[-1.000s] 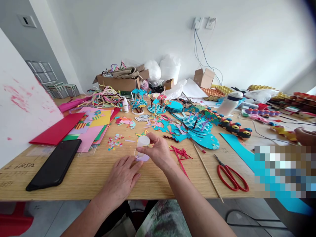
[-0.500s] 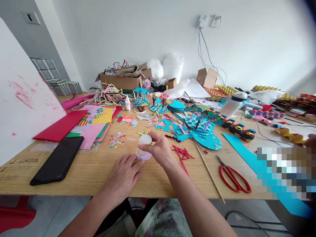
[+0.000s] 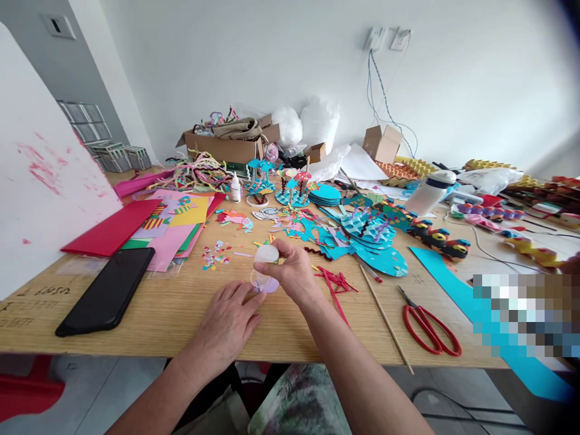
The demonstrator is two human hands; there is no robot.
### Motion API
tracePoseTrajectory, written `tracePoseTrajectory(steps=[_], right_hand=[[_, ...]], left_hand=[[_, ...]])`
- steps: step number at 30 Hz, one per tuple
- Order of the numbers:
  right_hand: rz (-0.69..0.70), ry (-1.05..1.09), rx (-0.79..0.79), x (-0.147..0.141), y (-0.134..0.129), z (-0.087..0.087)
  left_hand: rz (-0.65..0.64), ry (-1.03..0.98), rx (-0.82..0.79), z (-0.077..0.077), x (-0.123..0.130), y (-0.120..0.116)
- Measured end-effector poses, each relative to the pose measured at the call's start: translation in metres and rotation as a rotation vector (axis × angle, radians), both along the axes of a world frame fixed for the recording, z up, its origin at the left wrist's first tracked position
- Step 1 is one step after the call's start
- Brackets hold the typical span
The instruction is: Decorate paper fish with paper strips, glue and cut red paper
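Observation:
My right hand (image 3: 292, 272) is closed around a small round translucent white piece (image 3: 268, 254), held tilted just above the table. Below it is a lilac paper disc (image 3: 272, 285), with a pale ring-shaped edge at its left side; the join between them is partly hidden by my fingers. My left hand (image 3: 229, 314) lies flat with its fingers stretched, the fingertips touching the disc's near left edge. Small coloured paper scraps (image 3: 216, 255) are scattered to the left, and thin red paper strips (image 3: 338, 281) lie right of my right hand.
Red-handled scissors (image 3: 430, 329) and a wooden stick (image 3: 385, 317) lie to the right. A black phone (image 3: 109, 290) and coloured paper sheets (image 3: 161, 257) are at left. Farther back stand a glue bottle (image 3: 236, 188), blue paper crafts (image 3: 367, 232) and a cardboard box (image 3: 222, 148).
The camera view has shifted very slightly. Both hands stay at the disc in nearly the same pose.

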State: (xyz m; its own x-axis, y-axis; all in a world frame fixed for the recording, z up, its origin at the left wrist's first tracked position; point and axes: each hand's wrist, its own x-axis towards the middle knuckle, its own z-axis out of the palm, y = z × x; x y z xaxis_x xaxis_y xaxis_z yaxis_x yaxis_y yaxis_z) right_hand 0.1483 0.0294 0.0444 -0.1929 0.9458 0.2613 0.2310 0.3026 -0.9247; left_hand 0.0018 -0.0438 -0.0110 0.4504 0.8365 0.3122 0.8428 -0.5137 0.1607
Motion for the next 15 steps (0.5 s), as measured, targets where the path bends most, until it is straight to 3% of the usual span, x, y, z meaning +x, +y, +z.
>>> tracePoseTrajectory(steps=[15], right_hand=[[-0.03, 0.016, 0.009, 0.0083, -0.0065, 0.008]], left_hand=[[0.003, 0.02, 0.018, -0.0041, -0.0008, 0.0001]])
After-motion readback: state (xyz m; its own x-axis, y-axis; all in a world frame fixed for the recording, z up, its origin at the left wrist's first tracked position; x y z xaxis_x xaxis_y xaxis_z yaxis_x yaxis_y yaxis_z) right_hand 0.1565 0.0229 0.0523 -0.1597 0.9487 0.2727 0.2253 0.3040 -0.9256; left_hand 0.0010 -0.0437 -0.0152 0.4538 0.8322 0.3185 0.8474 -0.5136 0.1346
